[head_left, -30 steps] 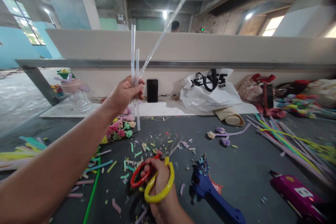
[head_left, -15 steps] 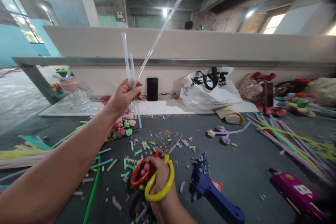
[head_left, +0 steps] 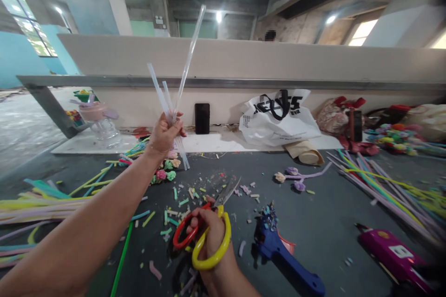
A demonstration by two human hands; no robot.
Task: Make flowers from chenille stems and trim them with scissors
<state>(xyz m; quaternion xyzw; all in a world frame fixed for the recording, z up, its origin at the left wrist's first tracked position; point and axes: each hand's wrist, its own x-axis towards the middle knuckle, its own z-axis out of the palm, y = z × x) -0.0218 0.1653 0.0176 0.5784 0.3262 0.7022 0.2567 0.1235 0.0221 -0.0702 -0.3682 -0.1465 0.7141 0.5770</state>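
Note:
My left hand [head_left: 166,135] is closed around several long, clear glue sticks [head_left: 189,55], held upright above the table. They fan apart at the top, one reaching much higher than the others, and their lower ends poke out below my fist. In my right hand [head_left: 213,229] is a pair of scissors [head_left: 211,260] with one red and one yellow handle. Its blades point away from me and stand slightly apart, close over the tabletop. Small cut bits of pipe cleaner [head_left: 183,202] lie scattered around them. Pink and green pipe-cleaner flowers [head_left: 165,172] sit below my left hand.
To the right lie a blue glue gun [head_left: 285,260], a magenta glue gun [head_left: 390,248] and a bundle of pipe cleaners [head_left: 386,190]. A phone [head_left: 202,119], a white bag [head_left: 278,123] and a glass jar [head_left: 101,125] stand along the back.
My left hand has come down slightly and to the left, and the tall glue stick leans less to the right. My right hand and the scissors have hardly moved.

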